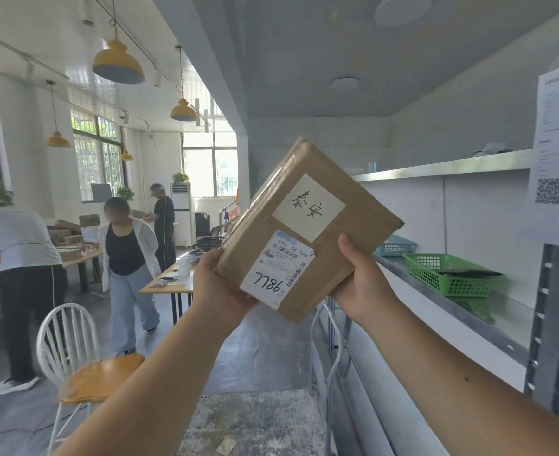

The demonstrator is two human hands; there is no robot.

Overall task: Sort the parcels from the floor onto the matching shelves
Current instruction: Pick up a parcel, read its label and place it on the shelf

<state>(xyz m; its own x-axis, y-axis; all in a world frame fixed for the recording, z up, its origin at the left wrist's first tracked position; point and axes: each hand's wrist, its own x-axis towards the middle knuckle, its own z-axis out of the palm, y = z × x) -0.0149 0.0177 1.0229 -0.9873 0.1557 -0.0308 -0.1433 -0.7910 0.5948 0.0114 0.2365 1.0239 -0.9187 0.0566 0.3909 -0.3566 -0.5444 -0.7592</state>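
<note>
The parcel point(307, 228), a flat brown carton, is held up in the air at chest height in front of the camera, tilted so that its labelled face looks back at the person. Its long axis runs from the lower left corner, by the left hand point(220, 284), up toward the right. A white tag with handwritten characters sits near the middle of the face, and a printed shipping label with "7786" written on it lies at the lower left.

The shelf point(452, 167) stands to the right, so the parcel must travel rightward, and the right hand point(362, 278) is the nearer one to it. A lower shelf carries a green basket point(449, 273) and, further back, a blue basket point(395, 246); both lie just beyond the parcel's right edge.

Both hands grip the carton from below. The left hand cups the lower left corner, its fingers wrapped behind and out of sight. The right hand clamps the lower right edge, thumb pressed flat on the front face, the other fingers hidden behind. Neither hand is spread free; each is closed around the parcel.

This looks like the reading step, checking the tag before choosing a shelf.
</note>
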